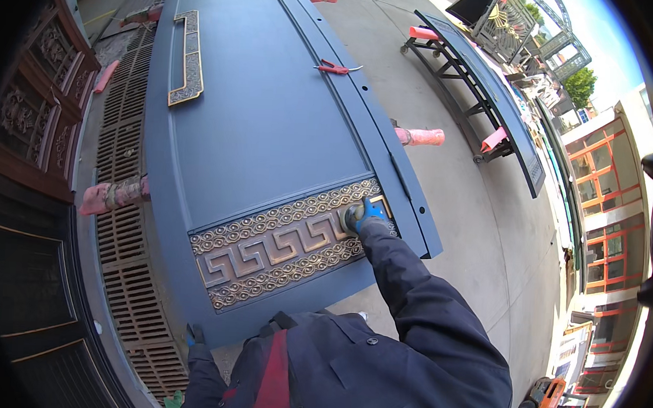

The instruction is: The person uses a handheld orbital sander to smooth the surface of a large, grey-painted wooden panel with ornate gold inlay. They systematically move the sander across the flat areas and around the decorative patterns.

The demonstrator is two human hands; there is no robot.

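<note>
A large blue-grey door panel [265, 105] lies flat in front of me. Across its near end runs a raised gold-and-bronze relief band [287, 245] with a Greek-key pattern between scrolled borders. My right hand [370, 211], in a blue glove, presses at the right end of this band. Its fingers are closed around a dark, rounded thing that the glove mostly hides. By the door's near left corner is my left hand [195, 335], gloved and small in view, its fingers hard to make out. A gold-edged ornate handle [189, 58] is fixed along the door's left side.
A red-handled tool [336, 68] lies on the door's right side. Pink-wrapped support bars [421, 136] stick out beneath the door. Another panel [488, 87] rests on a wheeled rack at right. Carved brown doors [40, 100] stand left, beside a floor grate [127, 267].
</note>
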